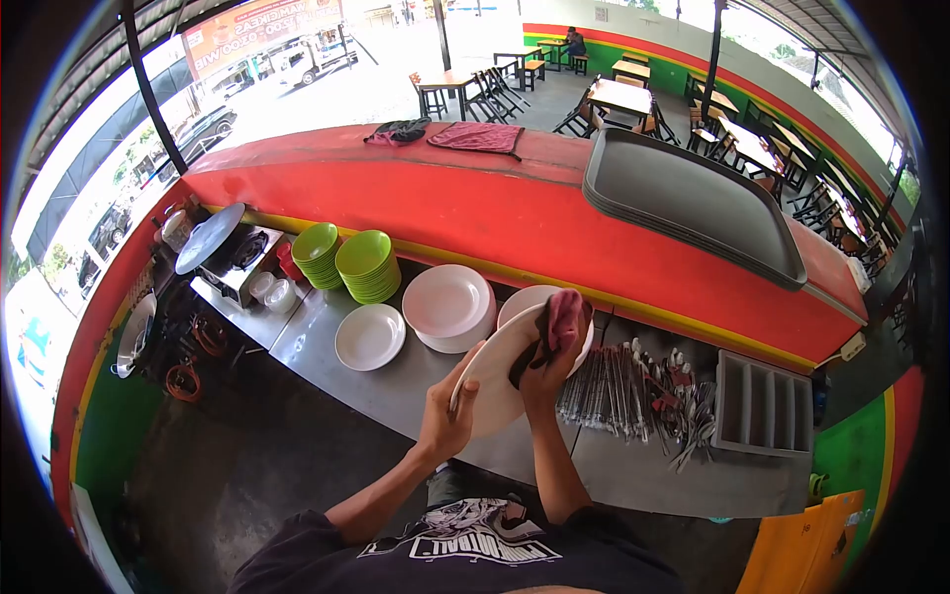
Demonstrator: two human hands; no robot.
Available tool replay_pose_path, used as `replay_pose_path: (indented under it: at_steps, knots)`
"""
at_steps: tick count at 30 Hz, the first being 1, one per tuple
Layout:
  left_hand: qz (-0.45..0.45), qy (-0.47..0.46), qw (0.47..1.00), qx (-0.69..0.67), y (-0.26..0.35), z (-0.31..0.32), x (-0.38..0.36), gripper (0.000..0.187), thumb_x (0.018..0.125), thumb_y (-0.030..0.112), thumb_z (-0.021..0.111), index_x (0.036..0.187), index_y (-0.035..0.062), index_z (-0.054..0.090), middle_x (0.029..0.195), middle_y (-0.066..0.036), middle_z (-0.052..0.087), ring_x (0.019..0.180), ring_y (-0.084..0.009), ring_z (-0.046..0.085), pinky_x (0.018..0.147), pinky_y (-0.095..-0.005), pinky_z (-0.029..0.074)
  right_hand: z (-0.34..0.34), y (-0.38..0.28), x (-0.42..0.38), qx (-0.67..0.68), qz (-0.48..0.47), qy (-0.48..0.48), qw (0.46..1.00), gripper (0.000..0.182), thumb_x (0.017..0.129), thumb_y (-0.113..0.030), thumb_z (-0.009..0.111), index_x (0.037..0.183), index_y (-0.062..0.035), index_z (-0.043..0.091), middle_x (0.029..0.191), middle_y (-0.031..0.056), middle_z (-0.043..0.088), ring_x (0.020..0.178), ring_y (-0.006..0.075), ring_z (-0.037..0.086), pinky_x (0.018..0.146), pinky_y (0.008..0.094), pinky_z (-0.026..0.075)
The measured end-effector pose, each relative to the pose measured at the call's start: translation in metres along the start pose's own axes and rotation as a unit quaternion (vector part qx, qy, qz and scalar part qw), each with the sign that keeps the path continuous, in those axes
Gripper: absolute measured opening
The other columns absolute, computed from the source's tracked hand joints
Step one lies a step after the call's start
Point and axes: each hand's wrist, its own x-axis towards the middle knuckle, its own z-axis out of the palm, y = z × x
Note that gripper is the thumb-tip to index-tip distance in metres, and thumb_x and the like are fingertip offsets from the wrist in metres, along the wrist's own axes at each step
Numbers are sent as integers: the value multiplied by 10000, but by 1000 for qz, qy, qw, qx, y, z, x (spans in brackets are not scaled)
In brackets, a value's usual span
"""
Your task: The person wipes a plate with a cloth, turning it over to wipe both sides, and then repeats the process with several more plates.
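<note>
A white plate [492, 396] is held tilted above the metal counter, its rim gripped by my left hand [448, 408]. My right hand [547, 384] is closed around a pink and dark cloth [566, 325], which lies against the upper right part of that plate. Just beyond, a stack of white plates [447, 300] stands on the counter, with a single white plate [370, 338] to its left. Another white plate [522, 300] is partly hidden behind the one I hold. Right of my right hand, many forks and spoons [633, 391] lie in loose rows.
Two stacks of green bowls [366, 259] stand left of the plates, near a stove [242, 259]. A grey divided cutlery tray [762, 404] sits at the counter's right end. Stacked dark trays [693, 193] and a pink cloth [477, 137] rest on the red ledge [396, 213].
</note>
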Motion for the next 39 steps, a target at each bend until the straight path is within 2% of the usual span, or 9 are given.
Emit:
replay_pose_path:
  at_steps: [3,13,18,21,26,30,34,35,39]
  knots:
    - [89,67,993,-36,3,2,0,636,1045,480,429,1470,6,429,1302,-182,623,1169,-193,575,988,-320,429,2,18,-50,194,172,-56,964,610,989,-109,451,1524,40,199,1588,178,253,1441,293,289,1189,416,198]
    - [124,54,986,-97,-21,21,-21,713,1011,432,537,1499,-30,300,1426,-219,482,1323,-282,491,1081,-375,373,-6,-2,-69,333,438,28,834,579,1029,-214,530,1504,2,280,1445,144,441,1306,231,435,1110,356,315]
    - [95,37,983,-155,-19,33,-39,655,952,200,667,1459,-16,312,1346,-197,510,1307,-272,507,1064,-382,401,-17,21,-37,247,318,-82,911,594,1028,-234,543,1512,11,302,1426,151,498,1276,238,499,1067,345,382]
    - [-30,2,987,-158,-11,9,-31,621,958,326,659,1411,-10,398,1255,-158,566,1236,-236,531,1024,-373,431,-25,18,-14,117,209,-85,967,519,1002,-210,581,1433,29,419,1333,182,575,1218,243,560,1023,352,426]
    - [-191,-109,955,-197,-25,-24,-24,656,978,469,595,1398,-14,448,1270,-121,577,1171,-205,537,980,-362,450,-39,9,-1,26,218,-187,957,418,948,-144,629,1304,32,499,1294,227,570,1199,291,577,993,371,446]
    - [-131,-33,978,-162,-35,-15,-36,582,998,512,544,1226,-23,546,974,-45,579,911,-124,524,797,-296,452,-24,-14,-9,41,95,-135,985,410,871,-15,603,1268,33,516,1345,233,531,1218,356,562,1008,398,434]
    - [-92,20,993,-73,-61,-12,-45,634,1006,589,447,1087,-29,565,808,9,509,748,-80,444,642,-272,398,-9,-23,-26,-38,-14,-148,988,678,738,43,532,1408,10,437,1487,226,399,1431,490,274,1169,557,224]
    - [-88,37,994,-61,-65,-13,-47,657,1006,610,419,1058,-28,564,782,20,491,721,-73,424,613,-268,381,-10,-21,-29,-53,0,-187,981,722,767,26,541,1466,33,361,1553,220,312,1477,452,185,1209,517,127]
    - [-73,135,981,-122,-60,-25,-35,752,995,673,319,1081,-33,565,794,24,496,720,-69,418,601,-261,365,-12,-38,-55,-104,18,-295,949,749,785,-8,552,1500,12,331,1601,226,232,1493,476,107,1199,567,107]
